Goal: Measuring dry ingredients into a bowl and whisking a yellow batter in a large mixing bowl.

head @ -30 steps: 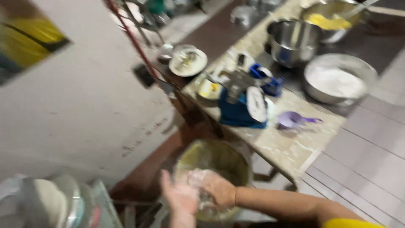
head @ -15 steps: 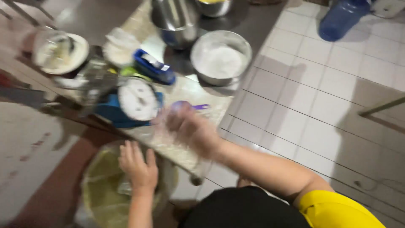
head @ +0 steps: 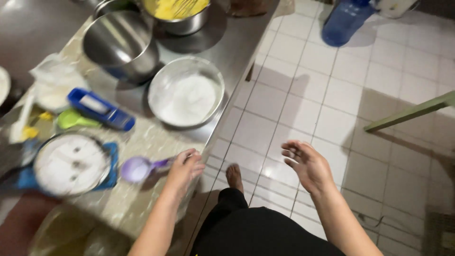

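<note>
Purple scoop (head: 140, 168) lies near counter (head: 142, 142) front edge; our left hand (head: 184, 168) touches its handle, fingers curled, not clamped. Our right hand (head: 307, 163) hangs open over tiled floor (head: 303, 104), empty. Beside scoop: blue kitchen scale (head: 71, 165); behind it, steel bowl of white powder (head: 186, 92).

The yellow bowl (head: 176, 10) is cut off by the top edge, so its far rim is out of sight. The blue bottle (head: 345, 21) loses its top there too. The left hand (head: 184, 168) covers the end of the purple scoop's (head: 137, 169) handle. The scale (head: 71, 164) dial is blurred. The bucket (head: 71, 234) below the counter is dim and partly cropped.
</note>
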